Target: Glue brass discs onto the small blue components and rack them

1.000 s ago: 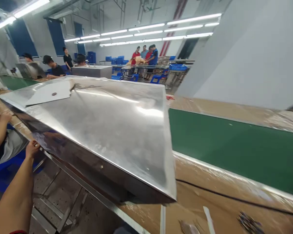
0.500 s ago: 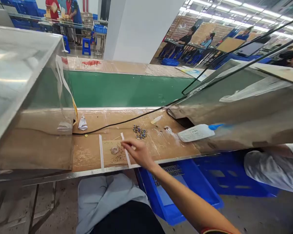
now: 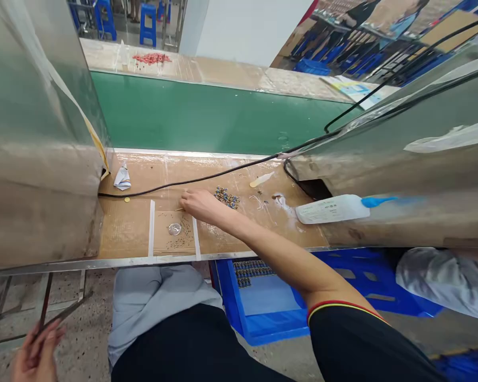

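My right hand (image 3: 201, 204) reaches over the cardboard-covered bench, its fingers pinched on a thin wooden stick (image 3: 179, 209) like a toothpick. One end of the stick shows beside the fingertips. Just below lies a cardboard pad (image 3: 165, 245) between two white tape strips, with tiny dark parts (image 3: 181, 242) scattered over it. A small round clear piece (image 3: 174, 229) sits on the pad. Right of the hand is a pile of small blue and brassy metal parts (image 3: 226, 197). My left hand (image 3: 37, 353) is low at the left, below bench height, fingers curled; what they hold, if anything, is unclear.
A black cable (image 3: 223, 172) crosses the bench. A white bottle with a blue nozzle (image 3: 332, 208) lies at the right against a metal housing. Behind runs a green belt (image 3: 207, 114). A blue tray (image 3: 274, 323) with rows of parts stands below; another person's leg (image 3: 441, 281) is at right.
My right hand has moved left and away from me, from beside the pad to the wooden stick. My left hand has come into view at lower left. The camera has tilted downward.
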Demonstrator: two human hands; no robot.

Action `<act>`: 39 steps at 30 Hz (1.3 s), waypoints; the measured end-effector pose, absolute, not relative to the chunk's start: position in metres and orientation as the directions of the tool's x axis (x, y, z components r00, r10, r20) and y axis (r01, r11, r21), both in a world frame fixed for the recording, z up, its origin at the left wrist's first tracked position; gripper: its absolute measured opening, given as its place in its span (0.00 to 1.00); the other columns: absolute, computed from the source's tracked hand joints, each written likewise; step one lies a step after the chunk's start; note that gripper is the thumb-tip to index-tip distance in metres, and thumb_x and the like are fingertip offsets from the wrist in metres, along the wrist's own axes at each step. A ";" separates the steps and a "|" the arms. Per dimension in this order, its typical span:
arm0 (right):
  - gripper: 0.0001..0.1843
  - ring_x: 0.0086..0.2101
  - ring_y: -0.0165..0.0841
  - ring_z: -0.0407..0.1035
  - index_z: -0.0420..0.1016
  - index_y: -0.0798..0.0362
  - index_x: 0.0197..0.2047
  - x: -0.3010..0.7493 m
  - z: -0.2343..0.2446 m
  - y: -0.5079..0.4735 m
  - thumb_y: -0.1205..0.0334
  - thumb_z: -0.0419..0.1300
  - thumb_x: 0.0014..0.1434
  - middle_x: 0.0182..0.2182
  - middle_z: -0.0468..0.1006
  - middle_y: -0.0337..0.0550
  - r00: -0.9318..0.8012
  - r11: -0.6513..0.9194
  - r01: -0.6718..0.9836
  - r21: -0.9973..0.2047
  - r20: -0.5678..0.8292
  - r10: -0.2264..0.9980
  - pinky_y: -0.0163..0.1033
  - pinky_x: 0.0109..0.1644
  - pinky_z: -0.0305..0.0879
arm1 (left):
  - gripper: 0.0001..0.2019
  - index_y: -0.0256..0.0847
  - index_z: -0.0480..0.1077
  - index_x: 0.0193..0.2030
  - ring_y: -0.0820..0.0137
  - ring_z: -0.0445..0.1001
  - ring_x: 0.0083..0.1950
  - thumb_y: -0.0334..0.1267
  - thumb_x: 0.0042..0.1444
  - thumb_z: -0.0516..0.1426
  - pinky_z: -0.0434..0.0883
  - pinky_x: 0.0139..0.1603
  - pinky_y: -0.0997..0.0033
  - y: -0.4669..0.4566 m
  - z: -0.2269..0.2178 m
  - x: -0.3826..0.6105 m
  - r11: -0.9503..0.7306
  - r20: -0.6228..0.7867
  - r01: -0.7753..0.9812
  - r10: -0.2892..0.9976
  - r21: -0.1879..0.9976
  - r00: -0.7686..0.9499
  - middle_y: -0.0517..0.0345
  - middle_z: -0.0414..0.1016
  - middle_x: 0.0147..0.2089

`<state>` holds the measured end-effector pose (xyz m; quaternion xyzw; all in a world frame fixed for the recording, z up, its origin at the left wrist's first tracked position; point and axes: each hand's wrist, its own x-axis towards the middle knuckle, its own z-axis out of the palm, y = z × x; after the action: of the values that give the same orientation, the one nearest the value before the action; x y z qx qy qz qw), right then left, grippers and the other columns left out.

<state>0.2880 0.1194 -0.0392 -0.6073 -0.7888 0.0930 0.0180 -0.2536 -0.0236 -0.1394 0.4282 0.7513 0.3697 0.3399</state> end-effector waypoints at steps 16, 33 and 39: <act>0.09 0.40 0.35 0.77 0.78 0.49 0.44 0.289 -0.023 0.025 0.62 0.57 0.77 0.38 0.83 0.41 -0.135 0.162 0.778 -0.608 0.090 0.987 0.39 0.47 0.69 | 0.20 0.51 0.77 0.68 0.58 0.88 0.53 0.36 0.72 0.65 0.81 0.68 0.49 0.002 -0.112 -0.069 -0.352 0.332 0.497 0.934 0.793 0.132 0.55 0.90 0.50; 0.11 0.40 0.37 0.76 0.79 0.50 0.46 0.278 -0.032 0.030 0.62 0.57 0.80 0.38 0.82 0.44 -0.215 0.250 0.897 -0.365 0.135 0.967 0.41 0.44 0.65 | 0.16 0.47 0.80 0.63 0.61 0.88 0.58 0.27 0.73 0.62 0.82 0.63 0.59 0.054 -0.124 -0.047 -0.595 0.507 0.461 0.803 0.658 0.311 0.54 0.90 0.53; 0.09 0.39 0.37 0.76 0.78 0.50 0.45 0.276 -0.029 0.029 0.64 0.57 0.80 0.39 0.83 0.44 -0.275 0.318 0.869 -0.379 0.165 0.947 0.42 0.44 0.65 | 0.19 0.46 0.79 0.63 0.61 0.88 0.58 0.23 0.71 0.63 0.82 0.63 0.59 0.055 -0.127 -0.047 -0.634 0.542 0.452 0.773 0.628 0.331 0.53 0.89 0.53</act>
<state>0.2757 0.0289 -0.0291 -0.5739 -0.7912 0.1074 0.1822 -0.0470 0.0554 -0.1268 0.7942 0.3854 0.4314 0.1859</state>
